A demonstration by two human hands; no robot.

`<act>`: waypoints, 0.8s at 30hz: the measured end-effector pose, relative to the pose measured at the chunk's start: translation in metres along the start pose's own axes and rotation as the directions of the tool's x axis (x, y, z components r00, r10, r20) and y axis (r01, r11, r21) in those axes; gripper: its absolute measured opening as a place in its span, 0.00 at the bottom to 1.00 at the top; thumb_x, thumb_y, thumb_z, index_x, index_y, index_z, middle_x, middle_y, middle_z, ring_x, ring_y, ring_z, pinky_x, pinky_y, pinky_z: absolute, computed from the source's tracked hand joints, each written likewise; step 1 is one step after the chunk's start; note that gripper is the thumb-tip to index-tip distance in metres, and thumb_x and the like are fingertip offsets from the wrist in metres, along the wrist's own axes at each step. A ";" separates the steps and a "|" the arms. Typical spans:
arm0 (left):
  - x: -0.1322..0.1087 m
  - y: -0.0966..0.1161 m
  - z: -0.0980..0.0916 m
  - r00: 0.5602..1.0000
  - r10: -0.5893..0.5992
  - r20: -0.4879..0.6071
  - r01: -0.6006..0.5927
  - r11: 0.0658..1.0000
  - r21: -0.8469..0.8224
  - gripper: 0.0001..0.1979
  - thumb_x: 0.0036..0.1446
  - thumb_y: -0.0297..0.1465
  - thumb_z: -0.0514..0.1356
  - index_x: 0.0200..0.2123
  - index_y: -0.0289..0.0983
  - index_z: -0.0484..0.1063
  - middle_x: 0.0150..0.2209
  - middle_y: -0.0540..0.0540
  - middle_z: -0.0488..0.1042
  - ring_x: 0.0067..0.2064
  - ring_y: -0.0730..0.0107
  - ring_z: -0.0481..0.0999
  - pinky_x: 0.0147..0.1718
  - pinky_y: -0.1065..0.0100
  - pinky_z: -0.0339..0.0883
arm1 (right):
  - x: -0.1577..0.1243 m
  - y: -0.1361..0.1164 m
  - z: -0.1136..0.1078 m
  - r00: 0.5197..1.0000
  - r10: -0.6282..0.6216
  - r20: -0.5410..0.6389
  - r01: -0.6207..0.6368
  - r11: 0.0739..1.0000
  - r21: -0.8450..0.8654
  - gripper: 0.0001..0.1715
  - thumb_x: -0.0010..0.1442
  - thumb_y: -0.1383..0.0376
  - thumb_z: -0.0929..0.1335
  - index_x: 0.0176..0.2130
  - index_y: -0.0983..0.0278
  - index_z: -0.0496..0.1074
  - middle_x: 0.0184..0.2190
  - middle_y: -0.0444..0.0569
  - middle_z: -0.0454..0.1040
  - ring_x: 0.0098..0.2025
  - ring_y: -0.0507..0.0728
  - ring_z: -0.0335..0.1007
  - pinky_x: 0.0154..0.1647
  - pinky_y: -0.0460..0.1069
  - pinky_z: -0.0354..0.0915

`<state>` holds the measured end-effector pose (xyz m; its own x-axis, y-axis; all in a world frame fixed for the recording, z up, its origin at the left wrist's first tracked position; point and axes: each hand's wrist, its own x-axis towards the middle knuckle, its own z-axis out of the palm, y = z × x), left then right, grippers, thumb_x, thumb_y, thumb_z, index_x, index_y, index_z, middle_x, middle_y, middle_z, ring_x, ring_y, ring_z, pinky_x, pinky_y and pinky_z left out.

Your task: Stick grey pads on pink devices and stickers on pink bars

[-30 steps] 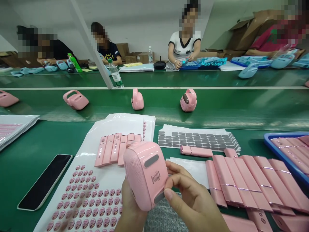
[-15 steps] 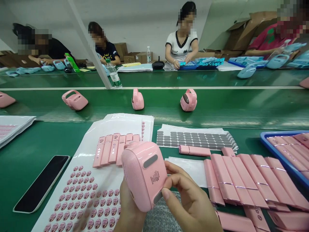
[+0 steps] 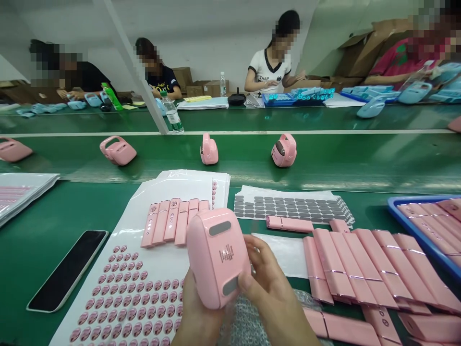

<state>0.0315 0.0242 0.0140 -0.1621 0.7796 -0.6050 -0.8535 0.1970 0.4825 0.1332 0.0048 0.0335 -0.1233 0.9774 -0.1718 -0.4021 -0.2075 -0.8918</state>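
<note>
A pink portable speaker (image 3: pixel 203 262) is tilted up in front of me, its underside with small printed text turned toward me. Two grey oblong pads sit on that face, an upper pad (image 3: pixel 220 228) and a lower pad (image 3: pixel 230 286). My left hand (image 3: pixel 201 312) cradles the speaker from below and behind, most of its fingers hidden. At the right edge, my right hand (image 3: pixel 272 293) grips the speaker, thumb against the end of the lower pad and fingers curled behind. Beneath the hands lies clear bubble wrap (image 3: pixel 245 322).
Sheets of grey oblong stickers (image 3: pixel 288 209) and round pink stickers (image 3: pixel 126 302) lie ahead. Pink microphone-like sticks (image 3: pixel 353 269) pile up at right beside a blue tray (image 3: pixel 394 204). A phone (image 3: pixel 68 269) rests left. Several pink speakers (image 3: pixel 284 151) stand on the green belt (image 3: pixel 237 158); co-workers sit beyond.
The speaker has turned so its underside faces me more squarely and its mesh side is hidden. My right thumb stays at the lower pad. Across the belt, a co-worker's hands have lifted apart.
</note>
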 end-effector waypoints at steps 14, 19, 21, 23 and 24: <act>-0.003 -0.010 0.018 0.994 -0.106 0.006 0.106 0.992 0.074 0.09 0.47 0.32 0.63 0.30 0.32 0.71 0.26 0.44 0.71 0.25 0.66 0.69 0.25 0.67 0.67 | -0.001 0.002 -0.023 1.000 0.022 -0.021 -0.019 0.993 0.114 0.25 0.59 0.54 0.67 0.54 0.54 0.63 0.54 0.49 0.69 0.57 0.61 0.61 0.55 0.54 0.61; 0.000 -0.020 0.026 0.996 -0.085 -0.001 0.084 0.976 0.203 0.13 0.53 0.35 0.59 0.38 0.32 0.72 0.32 0.41 0.74 0.33 0.60 0.73 0.32 0.63 0.70 | 0.001 0.002 -0.039 0.998 0.017 -0.061 -0.015 0.999 0.029 0.31 0.59 0.49 0.65 0.59 0.53 0.59 0.59 0.47 0.63 0.60 0.61 0.56 0.56 0.53 0.61; 0.007 -0.022 0.028 0.997 -0.077 0.004 0.073 0.952 0.298 0.14 0.55 0.35 0.57 0.39 0.30 0.72 0.33 0.38 0.75 0.35 0.57 0.74 0.34 0.61 0.70 | 0.003 0.003 -0.049 0.996 -0.020 -0.091 0.022 0.999 0.031 0.31 0.60 0.48 0.64 0.59 0.54 0.60 0.58 0.48 0.64 0.61 0.60 0.55 0.57 0.53 0.59; 0.018 -0.019 0.038 0.997 -0.039 0.059 0.013 0.918 0.395 0.17 0.58 0.38 0.55 0.41 0.31 0.71 0.37 0.37 0.75 0.40 0.56 0.74 0.36 0.61 0.70 | 0.004 0.004 -0.063 0.990 -0.090 -0.106 0.084 0.995 -0.060 0.32 0.60 0.47 0.64 0.59 0.55 0.60 0.58 0.50 0.64 0.61 0.61 0.56 0.57 0.53 0.59; 0.027 -0.015 0.047 0.995 0.008 0.104 -0.053 0.895 0.442 0.18 0.59 0.40 0.53 0.42 0.32 0.71 0.39 0.38 0.74 0.41 0.58 0.74 0.37 0.63 0.70 | 0.004 0.004 -0.071 0.988 -0.117 -0.103 0.101 0.983 -0.152 0.32 0.59 0.47 0.64 0.59 0.55 0.61 0.57 0.50 0.65 0.60 0.61 0.58 0.56 0.53 0.60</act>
<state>0.0631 0.0697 0.0203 -0.1162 0.8388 -0.5320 -0.5368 0.3976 0.7442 0.1956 0.0111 -0.0005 0.0183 0.9939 -0.1085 -0.2702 -0.0996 -0.9577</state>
